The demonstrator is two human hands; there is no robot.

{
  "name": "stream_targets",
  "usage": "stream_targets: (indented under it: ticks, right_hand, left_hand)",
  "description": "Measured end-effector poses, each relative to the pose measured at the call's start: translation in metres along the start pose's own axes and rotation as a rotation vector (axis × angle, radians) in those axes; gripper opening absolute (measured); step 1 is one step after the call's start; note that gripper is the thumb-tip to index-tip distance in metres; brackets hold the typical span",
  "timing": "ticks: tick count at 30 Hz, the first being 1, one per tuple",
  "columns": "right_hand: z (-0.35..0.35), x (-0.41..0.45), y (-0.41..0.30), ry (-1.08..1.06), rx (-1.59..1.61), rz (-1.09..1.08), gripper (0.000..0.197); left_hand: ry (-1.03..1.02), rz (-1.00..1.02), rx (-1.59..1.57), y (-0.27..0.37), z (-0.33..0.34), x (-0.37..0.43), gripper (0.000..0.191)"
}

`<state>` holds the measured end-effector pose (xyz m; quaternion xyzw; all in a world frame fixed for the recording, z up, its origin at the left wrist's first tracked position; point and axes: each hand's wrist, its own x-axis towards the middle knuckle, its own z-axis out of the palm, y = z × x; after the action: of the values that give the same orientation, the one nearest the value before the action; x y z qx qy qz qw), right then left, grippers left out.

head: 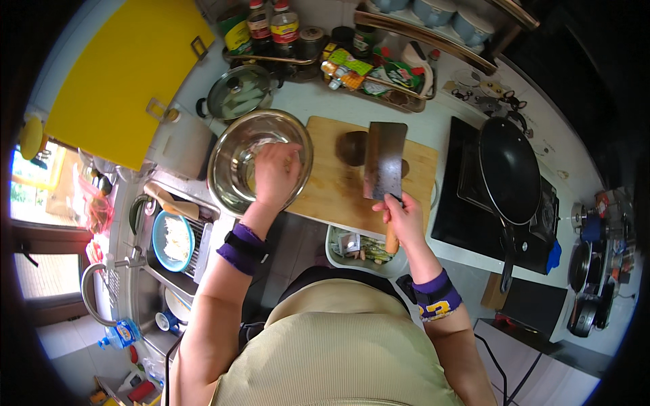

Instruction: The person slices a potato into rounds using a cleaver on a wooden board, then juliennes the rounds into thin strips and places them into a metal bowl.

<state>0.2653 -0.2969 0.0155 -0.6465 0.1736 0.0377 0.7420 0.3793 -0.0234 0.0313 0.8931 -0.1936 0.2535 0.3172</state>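
My left hand (277,170) reaches into a large stainless steel bowl (223,172) at the left end of the wooden cutting board (322,188). Pale pieces show by its fingers, but whether it grips them is hidden. My right hand (401,218) holds a cleaver (385,157) by its wooden handle, the broad blade over the right part of the board. A dark round thing (351,148) lies on the board left of the blade. Below the board's front edge, a plastic bin (335,256) holds green and pale scraps and a small packet.
A black wok (509,167) rests on the cooktop (447,203) at right. Behind the bowl stands a glass-lidded pot (238,94). Bottles and packets fill racks (396,101) at the back. Left, the sink area holds a blue basin (158,243) of white sprouts.
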Motion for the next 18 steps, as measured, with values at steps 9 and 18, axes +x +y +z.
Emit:
stream_targets:
  ticks: [9, 18]
  right_hand:
    - [-0.105, -0.028, 0.029, 0.314, -0.032, 0.049, 0.014]
    - [-0.139, -0.047, 0.051, 0.313, -0.114, 0.152, 0.014]
  left_hand:
    - [-0.416, 0.202, -0.25, 0.105, 0.127, -0.02, 0.029]
    - [-0.641, 0.109, 0.003, 0.112, 0.228, -0.02, 0.046]
